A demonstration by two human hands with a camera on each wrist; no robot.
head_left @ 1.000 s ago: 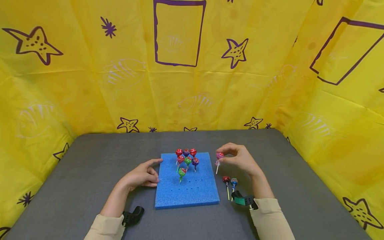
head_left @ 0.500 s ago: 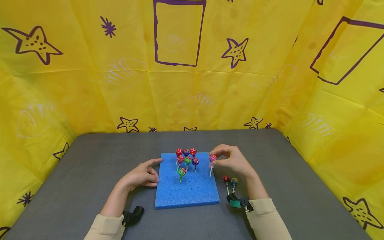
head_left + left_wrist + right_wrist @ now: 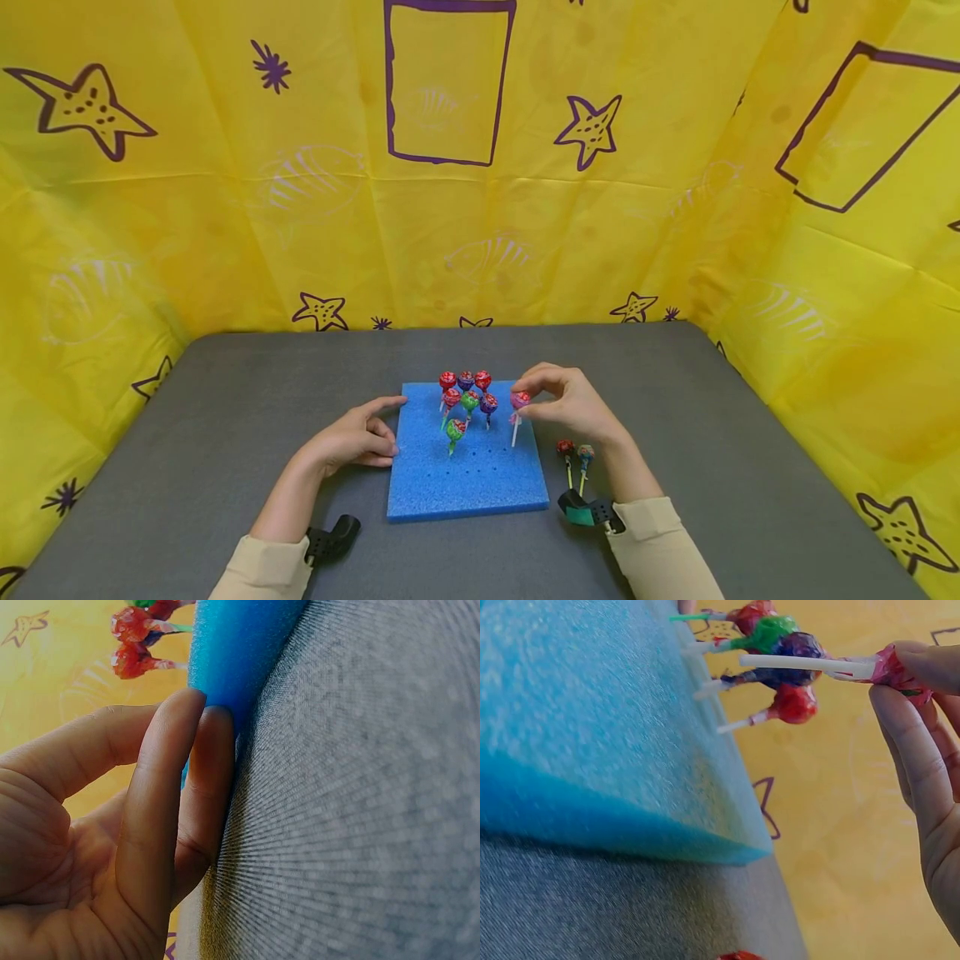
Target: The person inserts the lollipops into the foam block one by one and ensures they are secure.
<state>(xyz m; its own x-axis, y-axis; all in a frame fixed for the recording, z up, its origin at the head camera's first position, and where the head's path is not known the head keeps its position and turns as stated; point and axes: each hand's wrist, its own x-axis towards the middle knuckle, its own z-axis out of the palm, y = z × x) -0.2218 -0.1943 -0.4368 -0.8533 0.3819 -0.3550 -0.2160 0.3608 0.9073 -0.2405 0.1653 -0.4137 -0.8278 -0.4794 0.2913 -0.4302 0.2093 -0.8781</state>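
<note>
My right hand (image 3: 573,404) pinches a pink-wrapped lollipop (image 3: 520,400) by its head, thumb on one side and fingers on the other. Its white stick (image 3: 802,664) points down over the right part of a blue foam block (image 3: 465,497). Several lollipops stand upright in the foam's back half, among them a green one (image 3: 455,430) in front and a purple one (image 3: 489,404) nearest the held one. At the block's left edge, my left hand (image 3: 358,435) touches the side with index finger and thumb; in the left wrist view, its fingertips (image 3: 214,724) meet the foam.
Rows of small holes (image 3: 468,472) mark the foam's front half. Right of the block, a dark red lollipop (image 3: 566,448) and a blue one (image 3: 585,454) lie on the grey table (image 3: 262,392), near the right wrist camera (image 3: 581,507). Yellow cloth (image 3: 450,250) encloses the back and sides.
My right hand has carried the pink lollipop leftward from beside the block to above its right part. The left hand has stayed at the foam's left edge.
</note>
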